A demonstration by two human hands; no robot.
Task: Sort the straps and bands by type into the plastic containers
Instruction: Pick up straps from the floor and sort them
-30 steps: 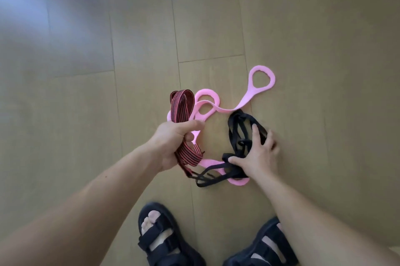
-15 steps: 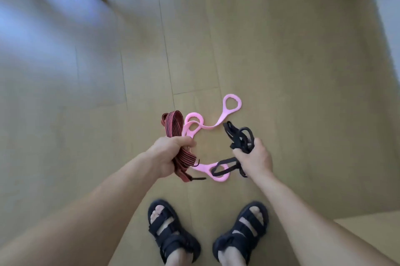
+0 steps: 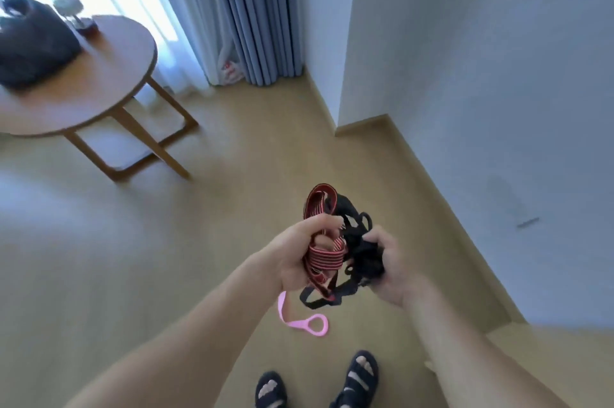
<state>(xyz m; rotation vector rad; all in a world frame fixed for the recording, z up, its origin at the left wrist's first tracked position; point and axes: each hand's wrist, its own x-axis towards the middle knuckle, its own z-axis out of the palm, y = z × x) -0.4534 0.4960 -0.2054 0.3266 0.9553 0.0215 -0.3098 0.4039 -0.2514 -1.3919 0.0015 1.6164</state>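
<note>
Person standing, seen from above the hands. Both arms are out in front, hands close together at mid-height over the wood floor point(image 3: 232, 225).

Left hand point(image 3: 299, 251): grip closed, fingers curled round the red striped strap point(image 3: 324, 254). One loop of the strap stands up above the fist, and folded lengths bunch and hang just below it.

Right hand point(image 3: 388, 268): grip closed on the black straps point(image 3: 363, 254), a tangled bundle held against the palm. Loose black loops hang beneath it, crossing under the red strap's tail. The two bundles touch between the hands.

Pink band point(image 3: 307, 321): hangs below the left wrist, its ring end lowest. The upper end runs up behind the left hand; I cannot tell what holds it.

Surroundings: a round wooden table point(image 3: 99, 82) stands well off to the left, carrying a black bag point(image 3: 30, 45) and a small blurred item behind it. Blue-grey curtain point(image 3: 255, 9) hangs at the far wall, with a white wall point(image 3: 481, 75) to the right. Dark sandals point(image 3: 358, 374) are on the feet at the bottom edge.
</note>
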